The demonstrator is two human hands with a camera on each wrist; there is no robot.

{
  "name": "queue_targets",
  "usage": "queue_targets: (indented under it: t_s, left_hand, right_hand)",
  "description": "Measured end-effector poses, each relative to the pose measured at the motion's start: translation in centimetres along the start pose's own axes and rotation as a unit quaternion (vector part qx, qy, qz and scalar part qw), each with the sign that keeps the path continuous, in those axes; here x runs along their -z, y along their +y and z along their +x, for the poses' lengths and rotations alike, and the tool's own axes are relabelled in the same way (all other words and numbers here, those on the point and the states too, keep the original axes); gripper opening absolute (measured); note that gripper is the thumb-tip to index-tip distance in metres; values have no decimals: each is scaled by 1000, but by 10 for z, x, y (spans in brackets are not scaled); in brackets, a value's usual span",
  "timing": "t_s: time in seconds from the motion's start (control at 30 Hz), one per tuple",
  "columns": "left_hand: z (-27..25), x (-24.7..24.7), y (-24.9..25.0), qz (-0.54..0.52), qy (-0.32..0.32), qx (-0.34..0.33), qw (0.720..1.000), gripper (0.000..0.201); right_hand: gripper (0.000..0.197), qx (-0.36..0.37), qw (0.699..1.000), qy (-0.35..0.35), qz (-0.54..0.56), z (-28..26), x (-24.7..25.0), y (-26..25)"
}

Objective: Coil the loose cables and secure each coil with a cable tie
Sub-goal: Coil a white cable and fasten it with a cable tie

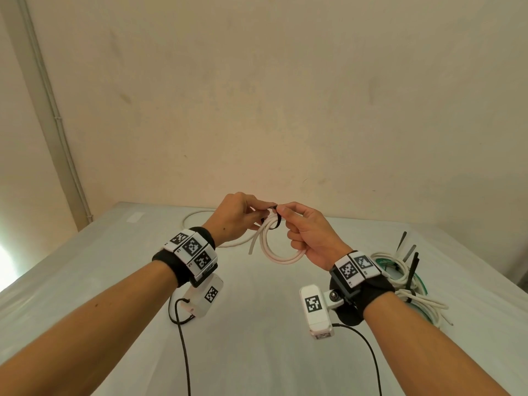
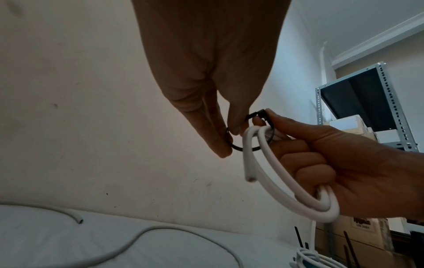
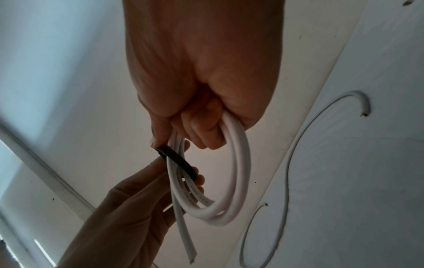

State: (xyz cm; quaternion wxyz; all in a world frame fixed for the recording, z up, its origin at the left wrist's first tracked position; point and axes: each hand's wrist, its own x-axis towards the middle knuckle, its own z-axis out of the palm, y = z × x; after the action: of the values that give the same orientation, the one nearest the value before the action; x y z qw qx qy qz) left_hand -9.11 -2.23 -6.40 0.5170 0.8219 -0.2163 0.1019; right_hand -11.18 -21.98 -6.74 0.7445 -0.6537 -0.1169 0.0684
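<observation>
Hands meet in the air above the table (image 1: pixel 257 352), just in front of the person's chest, with a small white coil (image 1: pixel 281 252) hanging between them. The right hand (image 1: pixel 310 235) has its lower fingers curled through the coil, so the loops hang from the fist, and its thumb and forefinger pinch the top of the bundle where a black cable tie (image 1: pixel 275 221) crosses it. From the right wrist view the coil (image 3: pixel 227 181) shows two or three turns, with one cut end trailing down past the loops, and the tie (image 3: pixel 177 163) lies as a dark band slanting across the strands.

The left hand (image 1: pixel 238 218) comes in from the other side, its fingers (image 2: pixel 213 134) held fairly straight and pressed together at the tips, pinching the tie (image 2: pixel 238 147) where it curves round below the cable. In that view the tie forms a thin black ring around the top of the coil (image 2: pixel 275 181), with its head up by the right thumb. Whether the strap is already threaded through the head I cannot tell.

On the table behind the hands lies a loose white cable (image 1: pixel 200 221), sweeping in a wide curve with its cut end free. Off to the right sits a pile of cables (image 1: pixel 400 278), white with some green, and a few spare black ties (image 1: pixel 411 264) stick up from it. A grey metal rack (image 2: pixel 378 108) stands against the far wall.
</observation>
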Motion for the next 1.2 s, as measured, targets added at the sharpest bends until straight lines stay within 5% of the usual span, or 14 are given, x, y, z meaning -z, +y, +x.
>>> queue_targets:
  t_s: [0.4, 0.73, 1.2]
  left_hand:
    - [10, 5, 14, 130, -18, -67, 989, 25]
    - [9, 7, 13, 129, -31, -55, 990, 22]
    - [5, 2, 19, 93, 29, -27, 995, 21]
  right_hand:
    - [18, -7, 1000, -4, -15, 4, 1, -7]
    - [25, -2, 999, 9, -36, 4, -3, -3]
    - [28, -10, 999, -6, -51, 4, 0, -9]
